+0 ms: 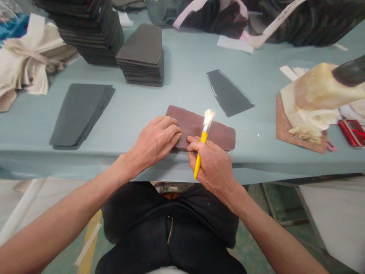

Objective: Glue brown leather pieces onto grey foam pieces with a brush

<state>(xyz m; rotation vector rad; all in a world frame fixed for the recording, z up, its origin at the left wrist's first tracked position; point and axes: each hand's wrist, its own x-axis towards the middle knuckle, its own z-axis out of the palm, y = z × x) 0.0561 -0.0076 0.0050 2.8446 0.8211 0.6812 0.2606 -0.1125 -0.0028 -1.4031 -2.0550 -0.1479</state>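
Note:
A reddish-brown flat panel (pixel 186 121) lies near the table's front edge, its ends slightly tapered. The curled fingers of my left hand (pixel 158 137) grip it at its left end; the fingertips are partly hidden. My right hand (pixel 216 163) is closed round a paintbrush (pixel 204 137) with a yellow handle and pale, white-coated bristles pointing away from me. The thumb and fingers of that hand also rest at the panel's near edge. Just beyond, a single dark grey panel (pixel 229 93) with a shiny whitish rim lies flat on the table.
On the left are a fanned pile of dark panels (pixel 80 114), a neat stack (pixel 142 49) and a taller stack (pixel 88 30). A glue-crusted container (pixel 310 89) stands at right on a brown board (pixel 281 125), beside a red object (pixel 352 132). Beige cloth (pixel 31 57) lies far left.

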